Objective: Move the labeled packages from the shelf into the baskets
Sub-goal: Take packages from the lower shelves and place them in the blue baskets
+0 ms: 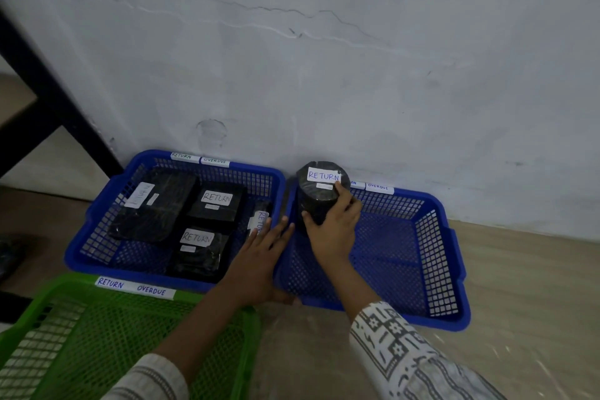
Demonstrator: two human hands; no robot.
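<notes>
The round black package (319, 195) bears a white label reading "RETURN", as do two flat packages (217, 201) (197, 248) in the left blue basket (97, 247). Strips reading "RETURN" and "OVERDUE" sit on that basket's far rim and the green basket (81, 334); the right blue basket (454, 269) shows "OVERDUE".

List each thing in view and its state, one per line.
Left basket: holds four black RETURN packages.
Right basket: otherwise empty; cylinder at its far-left corner.
Green basket: empty as far as shown.
Cylinder: upright, RETURN label on top, gripped.
Right hand: closed around cylinder.
Left hand: open, flat, at the seam between the blue baskets.
</notes>
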